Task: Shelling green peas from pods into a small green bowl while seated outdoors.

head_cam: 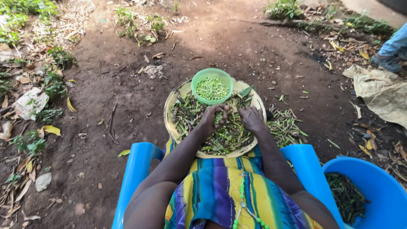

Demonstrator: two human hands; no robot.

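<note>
- A person sits on a blue plastic chair (135, 169) with a round yellow tray (174, 101) on the lap.
- The tray is full of green pea pods (229, 135) and loose peas.
- A small green bowl (212, 75) stands at the far edge of the tray. It is full of shelled peas (212, 88).
- The left hand (214, 118) rests in the middle of the pods. Its fingers are curled together around some pods and peas.
- The right hand (252, 118) is just beside it, to the right. Its fingers are bent down into the pods, and I cannot tell if they hold one.
- A heap of empty pods (286, 127) lies on the dirt ground (127, 85), just right of the tray.
- A big blue tub (377, 186) stands near on the right, with dark pods inside.
- Another person's foot (388, 61) shows far on the right.
</note>
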